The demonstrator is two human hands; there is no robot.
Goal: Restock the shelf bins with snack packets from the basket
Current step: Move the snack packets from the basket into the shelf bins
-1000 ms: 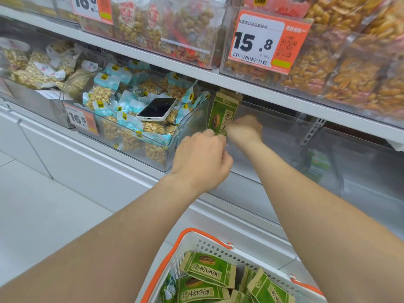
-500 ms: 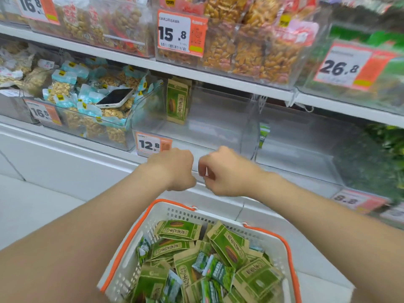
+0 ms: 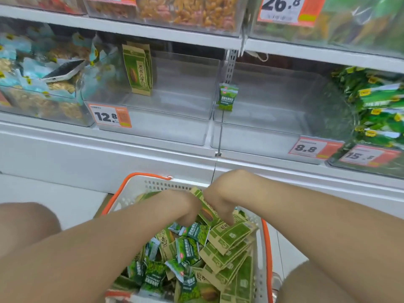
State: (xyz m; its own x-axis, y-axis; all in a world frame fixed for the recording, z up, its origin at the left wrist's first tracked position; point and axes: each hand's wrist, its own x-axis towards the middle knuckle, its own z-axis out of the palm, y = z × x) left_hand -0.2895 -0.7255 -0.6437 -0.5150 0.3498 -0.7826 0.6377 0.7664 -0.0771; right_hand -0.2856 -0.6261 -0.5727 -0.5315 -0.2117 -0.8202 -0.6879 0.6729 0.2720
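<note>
12.8 bin: placed packets upright against its left wall, wide room rightward. Left hand: dropped from shelf into basket, fingers buried, hold cannot be told. Right hand: likewise lowered, fingers curled about raised packet. Next pickup likely begun; basket rim close beside wrists.

A pale tiled floor is seen at the lower left. On it a white shelving unit is placed, with a plain base panel, white shelf boards and a slotted upright. Everything is lit evenly.
</note>
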